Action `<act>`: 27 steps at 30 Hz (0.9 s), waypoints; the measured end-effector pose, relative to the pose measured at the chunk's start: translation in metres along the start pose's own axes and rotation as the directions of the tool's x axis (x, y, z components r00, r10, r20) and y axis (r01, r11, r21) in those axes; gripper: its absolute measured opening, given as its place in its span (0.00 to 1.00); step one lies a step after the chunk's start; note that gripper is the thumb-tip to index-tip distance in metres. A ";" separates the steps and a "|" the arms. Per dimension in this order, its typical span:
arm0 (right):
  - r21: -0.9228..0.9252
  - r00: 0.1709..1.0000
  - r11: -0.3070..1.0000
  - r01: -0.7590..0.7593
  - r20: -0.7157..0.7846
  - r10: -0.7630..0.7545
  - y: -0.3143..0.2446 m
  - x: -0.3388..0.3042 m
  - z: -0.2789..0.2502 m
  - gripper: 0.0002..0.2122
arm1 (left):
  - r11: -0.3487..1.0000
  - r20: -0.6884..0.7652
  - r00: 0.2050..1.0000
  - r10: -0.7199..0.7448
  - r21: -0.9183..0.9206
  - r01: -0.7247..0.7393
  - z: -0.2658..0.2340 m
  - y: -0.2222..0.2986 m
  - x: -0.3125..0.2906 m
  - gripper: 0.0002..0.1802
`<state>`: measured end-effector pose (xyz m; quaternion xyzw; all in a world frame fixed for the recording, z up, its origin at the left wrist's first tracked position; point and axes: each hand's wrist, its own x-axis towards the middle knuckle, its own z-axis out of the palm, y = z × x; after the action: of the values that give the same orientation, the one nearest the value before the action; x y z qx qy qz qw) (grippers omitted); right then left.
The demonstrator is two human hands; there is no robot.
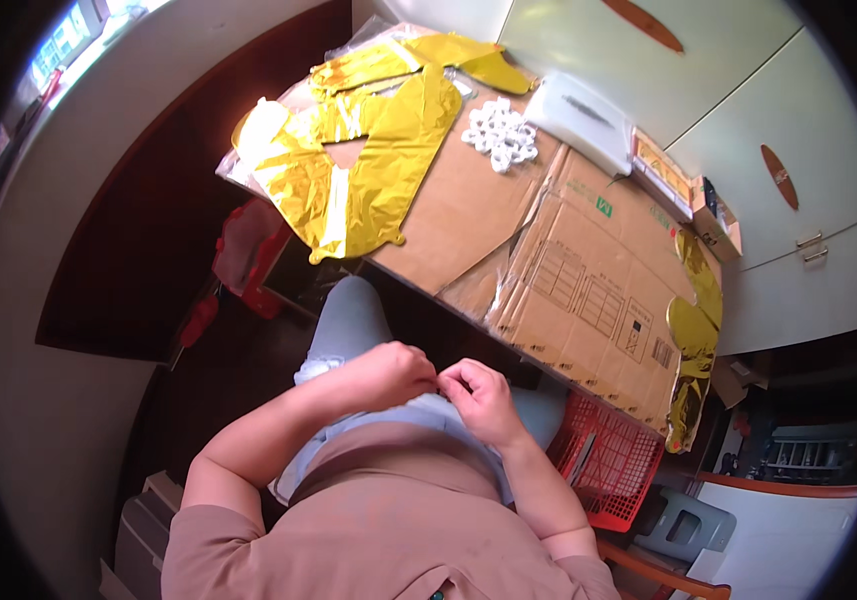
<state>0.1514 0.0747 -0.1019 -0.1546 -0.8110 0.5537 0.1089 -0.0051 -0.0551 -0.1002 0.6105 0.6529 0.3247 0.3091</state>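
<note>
One bare left hand [400, 371] and right hand [478, 402] meet curled, perhaps pinching something unclear, likely fine work needing steadiness next.

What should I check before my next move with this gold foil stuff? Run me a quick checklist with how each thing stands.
1. Hands in view: ok. The left hand and right hand are close together.
2. Anything held between them: cannot tell, too small or hidden.
3. Large gold foil piece back from the near edge of the cardboard: not ok, it reaches that edge.
4. Gold foil all together: not ok. A gold foil strip lies apart at the right end.
5. White ring-shaped pieces gathered: ok, clustered on the cardboard.
</note>
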 end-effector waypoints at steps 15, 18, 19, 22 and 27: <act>0.689 0.982 0.718 -0.097 0.182 -0.041 -0.081 -0.010 -0.047 0.13 | 0.915 -0.366 0.841 0.398 0.090 -0.394 -0.107 0.123 0.016 0.09; 0.195 0.983 0.971 0.135 -0.152 -0.106 -0.100 -0.008 -0.067 0.07 | 0.978 -0.184 0.961 0.207 0.061 -0.199 -0.117 0.111 0.009 0.06; 0.064 0.967 0.975 0.213 -0.153 -0.202 -0.105 -0.009 -0.077 0.06 | 0.989 -0.067 0.988 0.136 -0.050 -0.139 -0.112 0.103 0.006 0.06; -0.132 0.928 0.936 0.325 -0.145 -0.343 -0.121 -0.004 -0.089 0.03 | 0.881 0.318 0.948 0.028 -0.455 0.127 -0.094 0.102 0.003 0.10; -0.063 0.910 0.920 0.386 -0.137 -0.391 -0.104 0.004 -0.059 0.02 | 0.427 -0.281 0.959 -0.044 -0.873 -0.236 -0.088 0.115 0.013 0.12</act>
<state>0.1543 0.0917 0.0163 -0.0324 -0.8246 0.4940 0.2738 -0.0080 -0.0414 0.0443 0.3396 0.3777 0.7166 0.4780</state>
